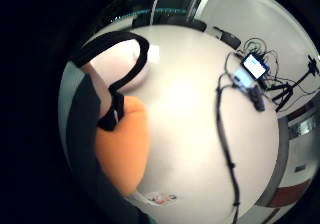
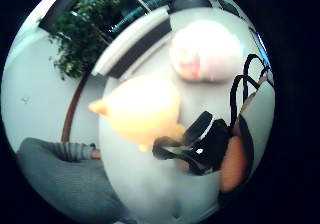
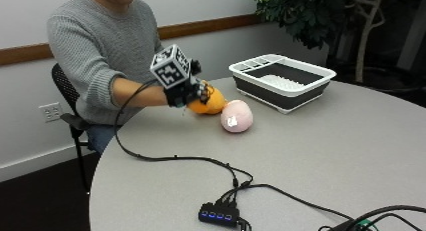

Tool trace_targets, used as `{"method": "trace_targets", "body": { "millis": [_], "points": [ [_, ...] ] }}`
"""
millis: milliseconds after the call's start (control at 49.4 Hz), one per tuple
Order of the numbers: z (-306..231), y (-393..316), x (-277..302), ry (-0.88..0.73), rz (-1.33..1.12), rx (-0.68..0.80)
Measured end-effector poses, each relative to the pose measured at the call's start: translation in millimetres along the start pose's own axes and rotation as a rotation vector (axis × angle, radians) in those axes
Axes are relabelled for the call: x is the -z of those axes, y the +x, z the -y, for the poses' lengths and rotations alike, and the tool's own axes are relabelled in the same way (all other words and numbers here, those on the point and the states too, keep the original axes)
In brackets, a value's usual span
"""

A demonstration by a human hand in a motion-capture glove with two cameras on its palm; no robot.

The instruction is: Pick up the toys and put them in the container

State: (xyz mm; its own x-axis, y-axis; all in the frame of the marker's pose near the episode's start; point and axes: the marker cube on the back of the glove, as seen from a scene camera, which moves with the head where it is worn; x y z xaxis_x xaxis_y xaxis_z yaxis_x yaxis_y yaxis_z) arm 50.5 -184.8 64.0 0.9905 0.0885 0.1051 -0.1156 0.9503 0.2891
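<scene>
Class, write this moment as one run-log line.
stage: pickup | right hand: grips orange toy | pink toy: on table | container: holds no toys

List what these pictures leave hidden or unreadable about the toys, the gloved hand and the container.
- Orange plush toy: in the outside view the black-gloved right hand covers most of it, so whether it is off the round grey table is unclear.
- Pink round plush toy: blurred in the thumb side palm view; its face is unreadable.
- White-rimmed dark dish-rack container: its floor is hidden by its near wall in the outside view.
</scene>
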Motion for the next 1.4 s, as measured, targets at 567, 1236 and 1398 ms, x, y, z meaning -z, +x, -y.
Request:
{"method": "trace_targets", "body": {
  "millis": [567, 1236, 1398],
  "points": [
    [206, -210, 13, -0.053, -0.034, 0.232],
    [242, -214, -61, -0.369, -0.012, 0.219],
    [229, -197, -56, -0.379, -0.012, 0.209]
  ]
}}
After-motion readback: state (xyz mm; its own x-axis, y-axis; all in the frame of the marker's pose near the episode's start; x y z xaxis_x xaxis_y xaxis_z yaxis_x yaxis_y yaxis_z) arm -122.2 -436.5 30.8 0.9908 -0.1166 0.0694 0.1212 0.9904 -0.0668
